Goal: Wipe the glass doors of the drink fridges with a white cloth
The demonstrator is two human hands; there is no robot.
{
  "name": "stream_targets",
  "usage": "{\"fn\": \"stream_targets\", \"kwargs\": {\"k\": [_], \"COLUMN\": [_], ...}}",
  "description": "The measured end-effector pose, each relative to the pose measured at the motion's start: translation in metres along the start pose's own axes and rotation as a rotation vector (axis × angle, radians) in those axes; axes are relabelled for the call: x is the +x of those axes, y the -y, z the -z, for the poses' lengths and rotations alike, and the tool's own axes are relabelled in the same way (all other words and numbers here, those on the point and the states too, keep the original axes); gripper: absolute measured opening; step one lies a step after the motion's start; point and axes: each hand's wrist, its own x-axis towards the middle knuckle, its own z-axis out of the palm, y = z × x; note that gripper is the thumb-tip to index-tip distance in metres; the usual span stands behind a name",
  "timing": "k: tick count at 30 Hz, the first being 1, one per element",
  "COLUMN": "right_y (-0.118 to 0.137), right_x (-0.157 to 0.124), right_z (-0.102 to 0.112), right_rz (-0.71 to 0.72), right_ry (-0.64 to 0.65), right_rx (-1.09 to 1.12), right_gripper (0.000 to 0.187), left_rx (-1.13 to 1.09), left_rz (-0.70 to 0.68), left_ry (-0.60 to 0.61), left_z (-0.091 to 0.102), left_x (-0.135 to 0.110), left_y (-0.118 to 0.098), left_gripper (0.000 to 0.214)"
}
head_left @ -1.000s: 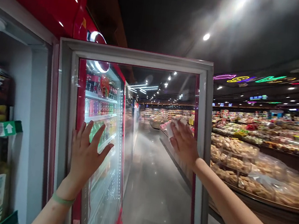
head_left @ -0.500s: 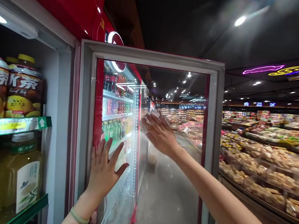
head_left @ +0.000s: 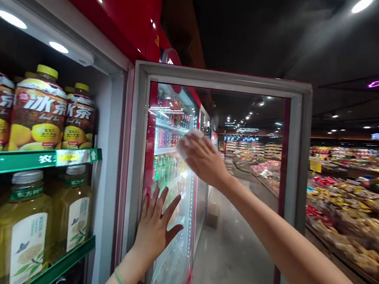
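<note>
A glass door (head_left: 225, 80) with a grey frame stands swung out from a red drinks fridge (head_left: 123, 7). My left hand (head_left: 153, 226) is open, its fingers spread against the lower left of the pane, and a pale green band circles the wrist. Higher up, my right hand (head_left: 204, 160) reaches across to the glass, blurred by motion. Beneath its fingers is a white cloth (head_left: 184, 145), or possibly a tissue, pressed to the pane; most of it is hidden by the hand.
Inside the fridge at left, iced tea bottles (head_left: 39, 113) fill the upper shelf, with tea bottles (head_left: 29, 228) below behind green shelf strips (head_left: 29, 160). Through the pane show another lit fridge and a grey floor (head_left: 230, 259). Packaged food displays (head_left: 357, 220) line the right.
My view has turned left, so more of the fridge shelves shows. My right hand with the cloth has shifted left across the pane; my left hand stays on the glass.
</note>
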Motion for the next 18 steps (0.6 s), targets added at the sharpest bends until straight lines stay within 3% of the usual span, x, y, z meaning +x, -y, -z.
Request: {"fn": "stream_targets", "kwargs": {"k": [2,3,6,7,11,15,18], "right_y": [-0.002,-0.004,-0.004,-0.003,0.003,-0.005,-0.01], "right_x": [0.017,0.026,0.047,0.053,0.071,0.091,0.109], "right_z": [0.0,0.0,-0.001,-0.001,-0.002,0.002,0.004], "right_rz": [0.17,0.157,-0.085,-0.093,0.231,0.088,0.181], "right_ry": [0.068,0.057,-0.074,-0.083,0.014,-0.102,-0.063], "right_rx": [0.036,0.036,0.012,0.019,0.078,0.066,0.09], "right_gripper": [0.071,0.07,0.068,0.068,0.067,0.06,0.057], "left_rx": [0.003,0.005,0.013,0.014,0.014,0.006,0.006], "left_rz": [0.011,0.024,0.061,0.067,0.059,0.047,0.052], "left_ry": [0.017,0.025,0.046,0.05,0.066,0.078,0.079], "left_z": [0.0,0.0,-0.001,-0.001,0.001,0.004,0.005], "left_x": [-0.001,-0.001,-0.001,-0.001,-0.001,0.0,0.001], "left_y": [0.001,0.0,-0.003,-0.004,-0.004,-0.004,-0.005], "left_gripper": [0.08,0.082,0.089,0.091,0.096,0.095,0.094]}}
